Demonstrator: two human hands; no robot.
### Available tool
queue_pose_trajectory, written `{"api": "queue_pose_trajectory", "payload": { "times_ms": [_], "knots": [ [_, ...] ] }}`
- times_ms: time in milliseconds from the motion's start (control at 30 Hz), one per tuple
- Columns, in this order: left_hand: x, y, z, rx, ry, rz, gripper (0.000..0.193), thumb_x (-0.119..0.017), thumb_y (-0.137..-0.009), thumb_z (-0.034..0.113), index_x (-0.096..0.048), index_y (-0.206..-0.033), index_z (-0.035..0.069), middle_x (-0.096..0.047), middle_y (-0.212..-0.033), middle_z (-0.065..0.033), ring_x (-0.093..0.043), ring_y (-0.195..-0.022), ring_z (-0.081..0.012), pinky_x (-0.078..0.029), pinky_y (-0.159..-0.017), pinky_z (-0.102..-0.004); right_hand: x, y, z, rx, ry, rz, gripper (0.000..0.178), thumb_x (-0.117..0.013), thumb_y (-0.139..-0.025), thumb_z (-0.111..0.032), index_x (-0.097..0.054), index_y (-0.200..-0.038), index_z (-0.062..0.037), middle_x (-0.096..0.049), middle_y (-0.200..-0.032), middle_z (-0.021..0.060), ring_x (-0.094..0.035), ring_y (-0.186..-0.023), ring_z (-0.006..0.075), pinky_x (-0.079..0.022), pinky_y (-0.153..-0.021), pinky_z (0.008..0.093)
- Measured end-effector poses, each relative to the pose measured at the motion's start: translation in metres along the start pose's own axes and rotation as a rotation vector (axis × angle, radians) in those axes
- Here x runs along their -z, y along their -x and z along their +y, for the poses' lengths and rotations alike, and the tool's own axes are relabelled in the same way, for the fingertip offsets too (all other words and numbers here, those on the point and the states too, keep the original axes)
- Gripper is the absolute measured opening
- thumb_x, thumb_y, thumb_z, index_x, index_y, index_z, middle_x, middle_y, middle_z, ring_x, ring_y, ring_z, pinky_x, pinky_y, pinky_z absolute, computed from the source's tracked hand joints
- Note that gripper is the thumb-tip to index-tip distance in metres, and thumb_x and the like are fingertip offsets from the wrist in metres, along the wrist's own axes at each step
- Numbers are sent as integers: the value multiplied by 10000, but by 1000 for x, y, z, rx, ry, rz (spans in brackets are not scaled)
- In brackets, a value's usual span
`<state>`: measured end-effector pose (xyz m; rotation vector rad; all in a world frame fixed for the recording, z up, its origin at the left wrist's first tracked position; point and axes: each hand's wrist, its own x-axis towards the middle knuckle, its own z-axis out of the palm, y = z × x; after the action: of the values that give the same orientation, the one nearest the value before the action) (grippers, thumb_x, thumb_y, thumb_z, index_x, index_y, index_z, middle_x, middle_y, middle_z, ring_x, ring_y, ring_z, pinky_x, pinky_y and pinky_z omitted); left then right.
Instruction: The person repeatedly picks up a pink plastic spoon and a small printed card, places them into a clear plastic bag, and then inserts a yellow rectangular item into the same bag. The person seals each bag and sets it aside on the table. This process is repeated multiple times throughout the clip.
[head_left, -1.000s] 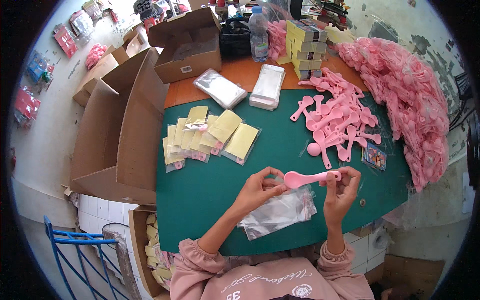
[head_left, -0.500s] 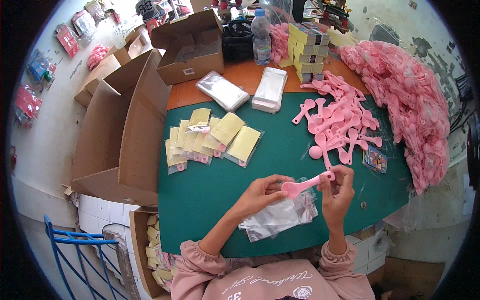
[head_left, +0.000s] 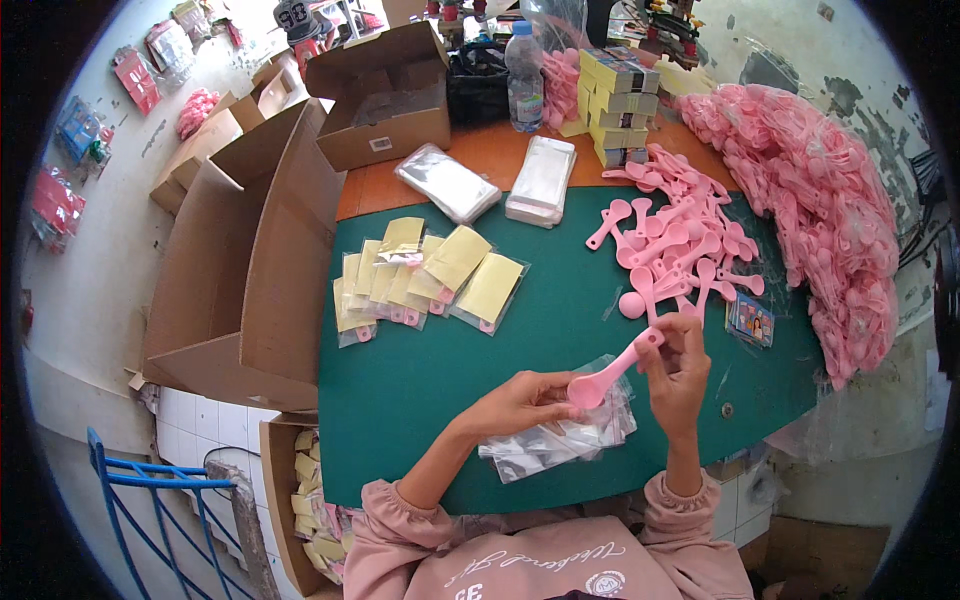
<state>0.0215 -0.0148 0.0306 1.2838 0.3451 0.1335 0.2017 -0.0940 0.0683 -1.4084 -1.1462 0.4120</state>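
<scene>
A pink plastic spoon (head_left: 615, 373) slants over the near part of the table, its bowl low and to the left. My right hand (head_left: 680, 380) pinches the end of its handle. Beside the bowl, my left hand (head_left: 520, 405) is closed on the edge of a clear plastic bag (head_left: 617, 388), partly hidden behind the spoon. Under both hands lies a loose stack of clear bags (head_left: 530, 452). Farther off, a heap of pink spoons (head_left: 672, 235) covers the right side, with small printed cards (head_left: 750, 320) next to it.
Filled bags with yellow cards (head_left: 460, 258) lie at the left. Two stacks of clear bags (head_left: 540, 180), a water bottle (head_left: 523, 75) and bundled cards (head_left: 617, 105) stand at the back. Cardboard boxes (head_left: 290, 240) flank the left edge; bagged pink spoons (head_left: 800, 180) pile up at the right.
My right hand has raised the handle end, so the spoon tilts more steeply. My left hand has moved slightly down, and the bag behind the spoon shows more.
</scene>
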Motion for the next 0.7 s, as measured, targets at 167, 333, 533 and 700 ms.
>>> {"api": "queue_pose_trajectory", "payload": {
  "times_ms": [167, 333, 533, 700],
  "knots": [
    [1, 3, 7, -41, -69, 0, 511, -568, -835, 76, -366, -1302, 41, -588, -998, -52, -539, -849, -84, -461, -716, -220, 4, -1, -2, 13, -29, -29, 219, -622, -793, -49, -475, -950, -8, -555, -708, 30, -503, -655, 46, -406, -560, 173],
    [1, 3, 6, -109, -78, 17, 522, -559, -830, 36, -354, -1309, 37, -570, -1035, -62, -527, -887, -94, -444, -785, -236, 1, 1, 0, -19, -37, -126, 217, -625, -789, -52, -473, -938, -9, -554, -709, 33, -506, -649, 50, -416, -561, 181],
    [-2, -3, 0, -215, 57, 48, 521, -551, -838, 55, -338, -1311, 13, -525, -1141, -82, -491, -987, -108, -398, -870, -246, 0, 2, -4, -124, -18, -75, 207, -618, -789, -55, -466, -922, -9, -566, -692, 39, -526, -617, 57, -428, -535, 191],
    [-13, -5, -2, -248, 131, 142, 446, -511, -885, 159, -380, -1284, 7, -556, -1068, -49, -498, -936, -83, -411, -830, -240, -5, 3, 0, -229, -114, -152, 211, -611, -788, -48, -443, -911, -18, -585, -679, 44, -532, -582, 49, -422, -503, 187]
  ]
}}
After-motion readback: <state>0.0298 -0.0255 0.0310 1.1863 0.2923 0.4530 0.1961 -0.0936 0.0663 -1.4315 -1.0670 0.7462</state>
